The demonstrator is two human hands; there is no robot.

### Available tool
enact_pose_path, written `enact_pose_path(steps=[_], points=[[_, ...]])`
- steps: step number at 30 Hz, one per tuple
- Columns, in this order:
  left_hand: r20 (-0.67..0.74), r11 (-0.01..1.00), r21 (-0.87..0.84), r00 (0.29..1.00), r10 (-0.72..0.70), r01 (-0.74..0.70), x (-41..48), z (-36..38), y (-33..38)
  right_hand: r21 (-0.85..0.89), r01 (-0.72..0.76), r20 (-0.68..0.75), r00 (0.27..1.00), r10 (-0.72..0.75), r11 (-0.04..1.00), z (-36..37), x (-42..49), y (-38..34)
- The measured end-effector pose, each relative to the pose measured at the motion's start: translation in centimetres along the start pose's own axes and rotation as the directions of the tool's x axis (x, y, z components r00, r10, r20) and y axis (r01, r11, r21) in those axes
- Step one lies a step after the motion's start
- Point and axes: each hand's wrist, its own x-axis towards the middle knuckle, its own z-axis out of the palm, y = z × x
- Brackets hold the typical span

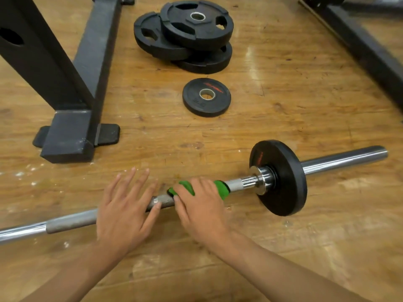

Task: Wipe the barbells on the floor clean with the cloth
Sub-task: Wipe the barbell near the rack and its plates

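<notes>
A steel barbell [72, 221] lies across the wooden floor from the lower left to the right, with one black plate [283, 177] on its right sleeve. My right hand [200, 205] is wrapped over a green cloth [221, 188] and presses it around the knurled shaft just left of the collar. My left hand [126, 212] rests flat on the shaft beside it, fingers spread and holding nothing. The shaft under both hands is hidden.
A small black weight plate [206, 97] lies flat on the floor beyond the bar. Three larger plates [192, 33] are stacked behind it. A black rack foot [72, 138] stands at the left, and another black frame [366, 46] runs along the right edge.
</notes>
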Motion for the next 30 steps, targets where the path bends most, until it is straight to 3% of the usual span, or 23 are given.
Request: enact_pose_path(steps=[2, 3, 6, 8, 10, 11, 13, 15, 16, 19, 22, 23, 25, 27, 30], points=[[-0.014, 1.000, -0.006, 1.000, 0.010, -0.010, -0.6, -0.3, 0.3, -0.045, 0.213, 0.039, 0.977, -0.212, 0.976, -0.8, -0.4, 2.3], [-0.010, 1.000, -0.002, 1.000, 0.011, -0.011, -1.0, -0.4, 0.4, -0.074, 0.232, 0.048, 0.972, -0.229, 0.970, -1.3, -0.9, 4.1], [0.038, 1.000, 0.017, 0.999, 0.014, -0.014, -1.8, -0.5, 0.9, -0.087, -0.023, 0.016, 1.000, 0.024, 0.996, -2.8, -3.4, 7.8], [0.056, 1.000, 0.015, 0.998, 0.015, -0.016, -2.3, -0.4, 1.1, -0.051, -0.250, -0.048, 0.968, 0.248, 0.967, -2.7, -4.2, 6.4], [0.073, 1.000, 0.000, 0.997, 0.008, -0.008, -2.4, -0.5, 1.2, -0.051, -0.358, -0.110, 0.930, 0.351, 0.932, -1.7, -3.4, 2.8], [0.083, 1.000, -0.002, 0.997, 0.010, -0.010, -2.5, -0.5, 1.2, -0.044, -0.302, -0.096, 0.950, 0.297, 0.952, -1.4, -3.1, 1.1], [0.101, 1.000, -0.002, 0.995, 0.022, -0.022, -2.6, -0.4, 1.0, -0.030, -0.006, 0.008, 1.000, 0.006, 1.000, -1.2, -3.6, -0.3], [0.104, 0.999, -0.003, 0.994, 0.033, -0.033, -2.4, -0.4, 0.8, -0.052, 0.217, 0.101, 0.972, -0.211, 0.975, -1.9, -3.9, 2.2], [0.102, 0.999, -0.002, 0.994, 0.036, -0.036, -2.3, -0.4, 0.6, -0.091, 0.231, 0.101, 0.970, -0.222, 0.969, -2.1, -4.1, 4.1], [0.115, 1.000, -0.001, 0.993, 0.015, -0.015, -1.7, -0.6, 0.6, -0.123, -0.028, -0.004, 1.000, 0.028, 0.992, -2.5, -4.4, 7.6], [0.131, 1.000, -0.004, 0.991, -0.011, 0.011, -0.9, -0.5, 0.4, -0.064, -0.370, -0.103, 0.926, 0.363, 0.927, -1.7, -1.9, 5.2], [0.132, 1.000, -0.002, 0.991, -0.019, 0.019, -0.6, -0.3, 0.3, -0.063, -0.415, -0.111, 0.907, 0.406, 0.908, -1.4, -0.8, 3.6], [0.127, 1.000, 0.015, 0.992, -0.020, 0.018, 0.0, -0.2, 0.0, -0.066, -0.324, -0.074, 0.945, 0.319, 0.944, -0.4, 1.0, 0.8], [0.123, 1.000, 0.026, 0.992, -0.010, 0.007, 0.7, -0.1, -0.5, -0.064, -0.078, -0.011, 0.997, 0.078, 0.995, 0.4, 1.5, -0.4], [0.099, 0.999, 0.035, 0.995, -0.027, 0.023, 1.8, 0.0, -1.2, -0.069, 0.165, 0.073, 0.984, -0.160, 0.984, -0.3, 1.1, 3.0]])
